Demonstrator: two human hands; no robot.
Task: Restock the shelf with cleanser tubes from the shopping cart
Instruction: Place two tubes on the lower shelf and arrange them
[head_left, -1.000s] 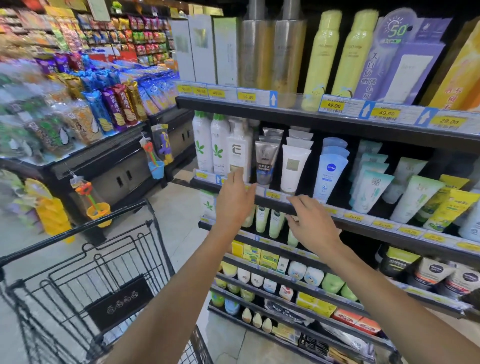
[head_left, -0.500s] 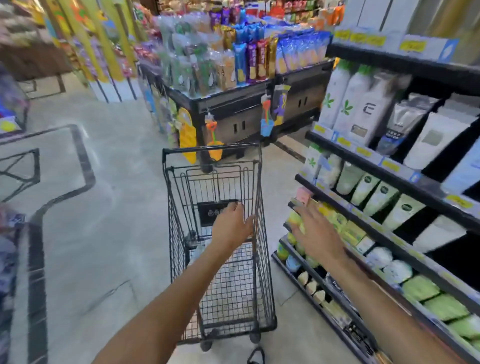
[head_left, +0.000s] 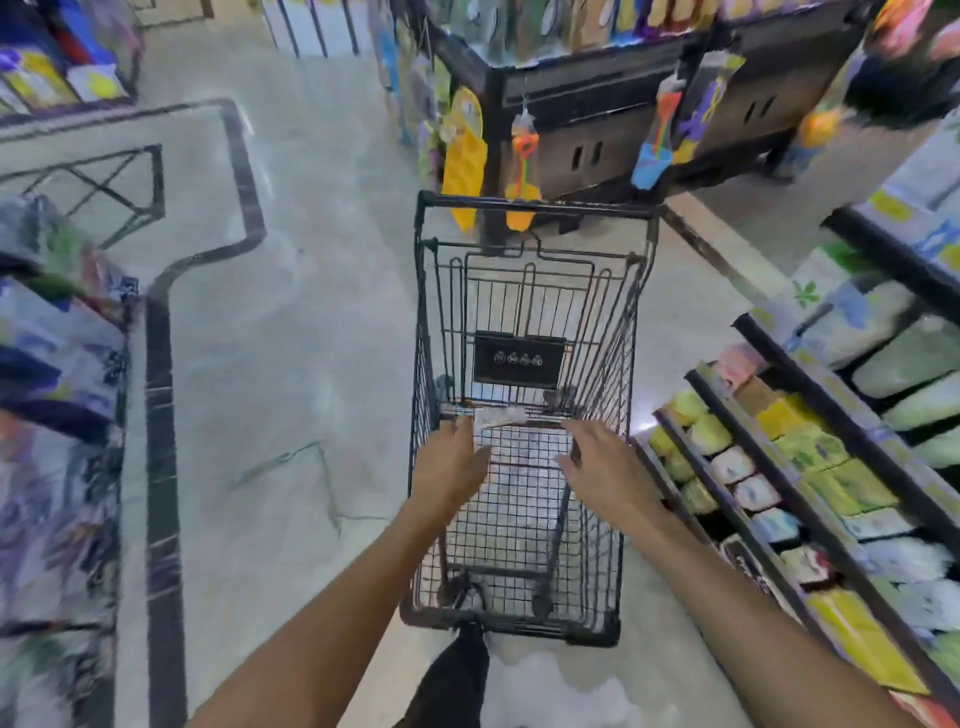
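Both hands (head_left: 449, 467) now reach (fingers loose) cartward.

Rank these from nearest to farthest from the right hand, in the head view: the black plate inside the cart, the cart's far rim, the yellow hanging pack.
From the right hand:
1. Black plate, on the shopping cart's inner panel, just ahead of the hand.
2. Far rim, at the cart's front end.
3. Yellow hanging pack, beyond the rim, on the dark display stand.

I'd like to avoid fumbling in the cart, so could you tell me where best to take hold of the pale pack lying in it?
Probably by its near long edge, reaching down from above: the pale pack seems to lie flat across the shopping cart, between the left hand and right hand. Blur hides finer detail.
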